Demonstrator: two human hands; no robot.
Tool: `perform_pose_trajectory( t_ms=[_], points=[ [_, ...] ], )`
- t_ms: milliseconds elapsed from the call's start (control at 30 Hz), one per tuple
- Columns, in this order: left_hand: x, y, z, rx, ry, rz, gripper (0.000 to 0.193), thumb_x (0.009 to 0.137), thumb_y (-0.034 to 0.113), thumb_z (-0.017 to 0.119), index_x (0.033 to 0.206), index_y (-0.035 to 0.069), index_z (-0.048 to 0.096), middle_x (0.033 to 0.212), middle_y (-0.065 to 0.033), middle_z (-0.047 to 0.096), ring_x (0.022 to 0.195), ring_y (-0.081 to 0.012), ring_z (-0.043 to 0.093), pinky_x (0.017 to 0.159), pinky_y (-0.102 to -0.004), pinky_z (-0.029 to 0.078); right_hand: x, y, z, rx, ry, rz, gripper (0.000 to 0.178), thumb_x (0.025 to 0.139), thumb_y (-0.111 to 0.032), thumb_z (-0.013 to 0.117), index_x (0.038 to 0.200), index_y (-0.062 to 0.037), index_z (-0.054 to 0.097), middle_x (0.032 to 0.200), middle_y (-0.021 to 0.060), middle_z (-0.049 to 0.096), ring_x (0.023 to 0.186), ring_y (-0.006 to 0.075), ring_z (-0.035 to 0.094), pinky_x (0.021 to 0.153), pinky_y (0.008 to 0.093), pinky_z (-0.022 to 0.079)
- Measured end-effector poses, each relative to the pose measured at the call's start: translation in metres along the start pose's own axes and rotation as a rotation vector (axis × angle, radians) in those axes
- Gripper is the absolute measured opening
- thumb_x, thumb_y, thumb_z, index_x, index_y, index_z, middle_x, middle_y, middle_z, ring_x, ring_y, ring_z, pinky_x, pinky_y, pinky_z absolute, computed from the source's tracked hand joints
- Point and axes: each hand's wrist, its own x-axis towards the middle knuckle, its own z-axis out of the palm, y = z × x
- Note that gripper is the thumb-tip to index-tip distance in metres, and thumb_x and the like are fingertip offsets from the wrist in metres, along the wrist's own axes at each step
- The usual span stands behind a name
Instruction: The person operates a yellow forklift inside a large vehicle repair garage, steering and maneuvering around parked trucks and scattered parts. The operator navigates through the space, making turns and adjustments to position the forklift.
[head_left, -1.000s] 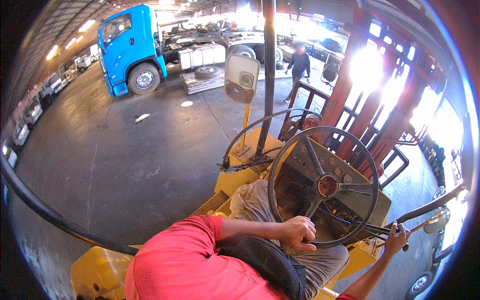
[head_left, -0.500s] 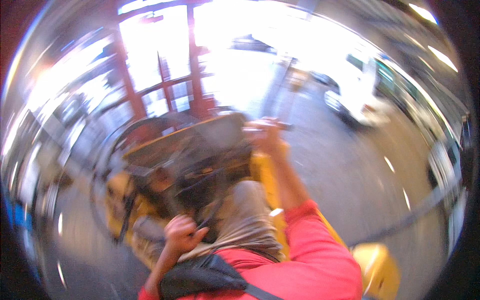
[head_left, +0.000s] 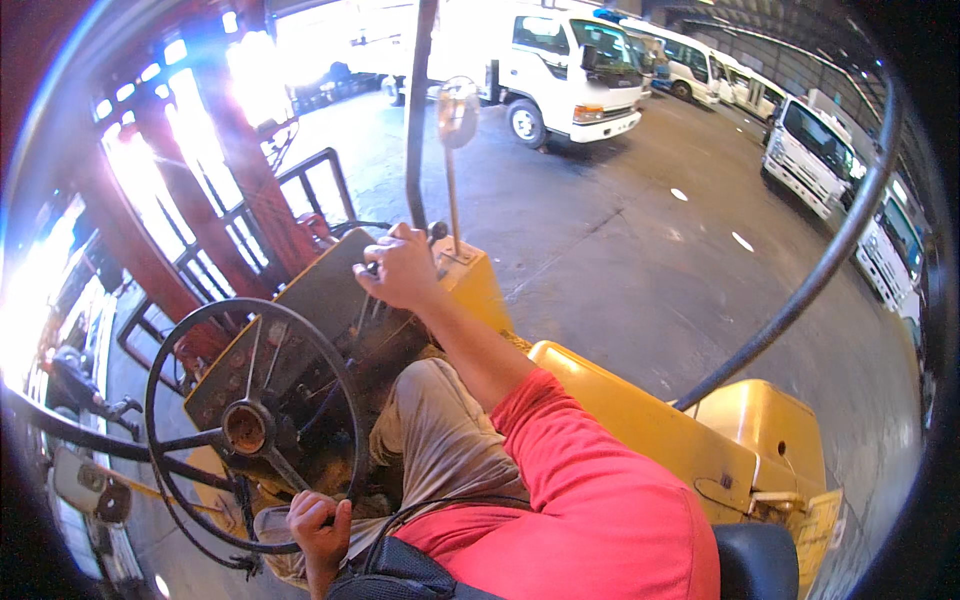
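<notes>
I am seated on a yellow forklift. My left hand point(head_left: 320, 527) is closed around the lower right rim of the black steering wheel point(head_left: 245, 430), its fingers wrapped over it. My right arm reaches forward over the dash panel point(head_left: 318, 285). Its hand, my right hand point(head_left: 400, 268), curls over the control levers point(head_left: 362, 312) at the panel's right end. A dark lever knob point(head_left: 437, 231) stands just beside the fingers. How many levers lie under the palm is hidden.
The red mast point(head_left: 225, 170) rises ahead on the left, against strong glare. A round mirror point(head_left: 458, 112) stands on a rod at the right front. Posts of the overhead guard point(head_left: 800, 295) flank me. A white truck point(head_left: 570, 75) stands ahead; more white vehicles point(head_left: 810, 150) stand right.
The view has swung, and the blur has gone. The mast now appears farther left and the white truck nearer the middle. My left hand stays at the wheel, my right at the dash.
</notes>
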Motion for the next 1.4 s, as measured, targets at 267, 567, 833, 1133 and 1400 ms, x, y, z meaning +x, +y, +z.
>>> perform_pose_trajectory(
  t_ms=[267, 567, 833, 1133, 1400],
  points=[
    [-0.049, -0.022, -0.042, -0.022, -0.009, 0.044, 0.033, 0.075, 0.011, 0.085, 0.06, 0.006, 0.056, 0.061, -0.0077, 0.056, 0.061, -0.0288, 0.055, 0.061, -0.0405, 0.04, -0.037, -0.054, -0.008, -0.042, 0.062, -0.007, 0.031, 0.086, -0.043, 0.072, 0.085, -0.0125, 0.079, 0.093, 0.0075, 0.077, 0.105, 0.0303, 0.061, 0.095, 0.0498, 0.042],
    [-0.073, -0.074, -0.126, 0.0, -0.029, 0.125, 0.035, 0.077, 0.018, 0.086, 0.058, 0.01, 0.059, 0.059, -0.0058, 0.056, 0.058, -0.0265, 0.056, 0.057, -0.0403, 0.04, -0.04, -0.128, 0.032, -0.054, 0.13, -0.045, 0.034, 0.086, -0.043, 0.07, 0.08, -0.0108, 0.078, 0.087, 0.0101, 0.074, 0.099, 0.033, 0.063, 0.092, 0.0514, 0.046],
    [-0.096, -0.089, -0.174, -0.026, -0.032, 0.17, 0.04, 0.082, 0.024, 0.086, 0.058, 0.012, 0.056, 0.059, -0.0045, 0.053, 0.057, -0.0266, 0.055, 0.056, -0.0417, 0.041, -0.061, -0.154, 0.005, -0.166, 0.098, -0.078, 0.022, 0.081, -0.029, 0.078, 0.081, -0.0072, 0.075, 0.088, 0.0104, 0.076, 0.095, 0.0326, 0.066, 0.089, 0.047, 0.05],
    [-0.11, -0.089, -0.235, 0.017, 0.053, 0.18, 0.045, 0.086, 0.026, 0.084, 0.058, 0.012, 0.051, 0.06, -0.0037, 0.049, 0.06, -0.0266, 0.056, 0.057, -0.0427, 0.043, -0.055, -0.185, -0.016, -0.176, 0.069, -0.087, 0.024, 0.087, -0.027, 0.076, 0.083, -0.0041, 0.073, 0.088, 0.0135, 0.074, 0.096, 0.0352, 0.065, 0.09, 0.0473, 0.05],
    [-0.116, -0.104, -0.291, 0.145, 0.22, 0.114, 0.053, 0.091, 0.035, 0.078, 0.057, 0.01, 0.046, 0.061, -0.0069, 0.049, 0.063, -0.0321, 0.057, 0.061, -0.0467, 0.043, -0.062, -0.123, -0.018, -0.313, -0.014, -0.057, 0.036, 0.099, -0.038, 0.07, 0.103, -0.003, 0.077, 0.105, 0.0187, 0.073, 0.109, 0.0398, 0.062, 0.097, 0.0516, 0.048]
  ],
)
